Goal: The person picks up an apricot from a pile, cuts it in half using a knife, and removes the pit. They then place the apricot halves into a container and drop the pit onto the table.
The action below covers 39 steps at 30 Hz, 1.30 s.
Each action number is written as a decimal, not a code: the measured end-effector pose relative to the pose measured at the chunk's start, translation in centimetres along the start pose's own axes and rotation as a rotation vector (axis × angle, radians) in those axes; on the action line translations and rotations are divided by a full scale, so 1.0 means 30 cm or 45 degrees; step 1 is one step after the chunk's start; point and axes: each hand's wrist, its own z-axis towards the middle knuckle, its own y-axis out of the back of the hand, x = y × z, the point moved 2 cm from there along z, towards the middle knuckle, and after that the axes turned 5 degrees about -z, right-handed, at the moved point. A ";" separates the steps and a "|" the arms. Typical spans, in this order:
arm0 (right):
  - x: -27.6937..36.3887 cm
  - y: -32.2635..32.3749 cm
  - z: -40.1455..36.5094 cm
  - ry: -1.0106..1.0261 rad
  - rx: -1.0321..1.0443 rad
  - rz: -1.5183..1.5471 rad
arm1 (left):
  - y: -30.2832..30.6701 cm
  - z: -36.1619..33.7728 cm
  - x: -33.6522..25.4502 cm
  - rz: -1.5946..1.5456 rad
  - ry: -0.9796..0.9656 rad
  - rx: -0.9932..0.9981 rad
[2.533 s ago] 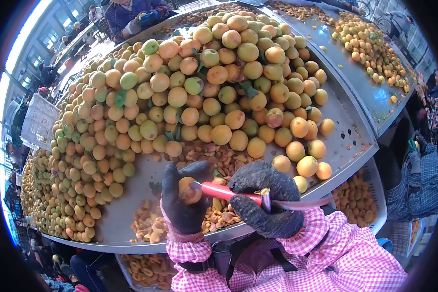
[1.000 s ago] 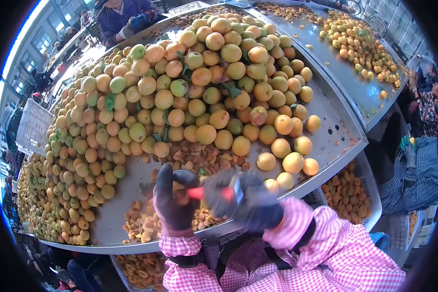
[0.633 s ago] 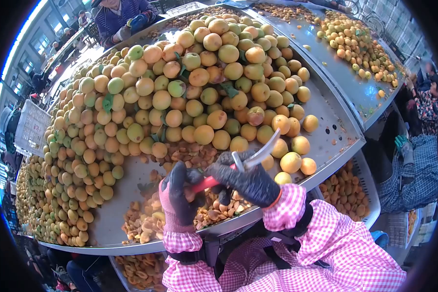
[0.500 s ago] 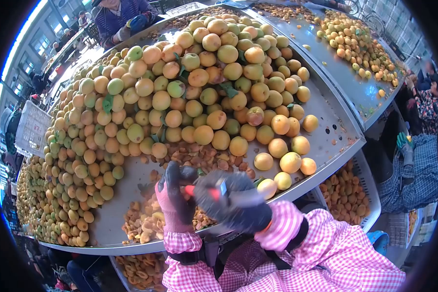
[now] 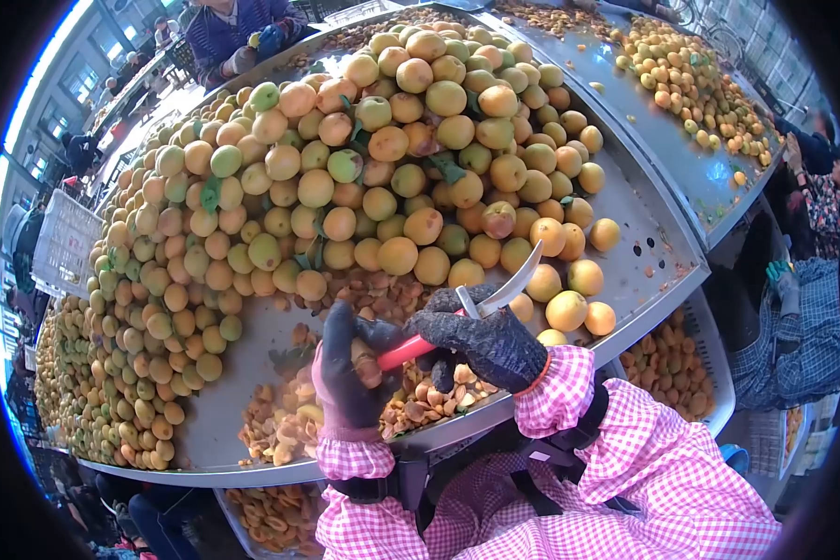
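My left hand (image 5: 345, 364), in a black and pink glove, is closed around an apricot (image 5: 366, 367), of which only a small brownish-orange part shows between the fingers. My right hand (image 5: 481, 341), in a dark glove, grips a knife with a red handle (image 5: 406, 352) and a curved blade (image 5: 525, 277). The blade points up and away to the right, while the handle's end meets the fruit in my left hand. Beneath both hands lie cut fruit pieces (image 5: 285, 420) on the metal table (image 5: 217, 415). A large heap of apricots (image 5: 289, 201) rises just beyond them.
Crates of halved fruit stand below the table edge, one at right (image 5: 667, 364) and one at front left (image 5: 275, 518). A second metal table (image 5: 625, 103) bears another apricot pile (image 5: 691, 84). Co-workers (image 5: 238, 37) sit across and at right (image 5: 793, 317).
My right hand has turned and moved slightly right, so the blurred knife now shows clearly with its blade raised. The red handle has come against the fruit in my left hand.
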 end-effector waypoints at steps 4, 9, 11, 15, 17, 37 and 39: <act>-0.019 -0.118 -0.031 1.204 -0.140 -1.332 | 0.007 0.068 -0.073 0.222 0.009 -0.033; 0.056 -0.165 -0.106 1.266 -0.406 -1.726 | 0.014 0.059 -0.005 -0.744 0.681 -0.529; 0.053 -0.118 -0.098 1.338 -0.492 -1.897 | -0.001 0.054 -0.041 -0.857 0.717 -0.595; 0.038 -0.102 -0.128 0.503 -0.066 -0.570 | 0.011 0.067 -0.104 -0.645 0.837 -0.382; 0.016 -0.136 -0.120 0.574 0.008 -0.649 | 0.021 0.068 -0.077 -0.443 0.731 -0.313; 0.143 0.094 -0.146 0.695 -0.620 -0.665 | 0.431 -0.145 -0.318 0.640 0.303 -0.134; 0.157 0.114 -0.153 0.655 -0.693 -0.670 | 0.394 -0.030 -0.265 0.235 0.646 -0.245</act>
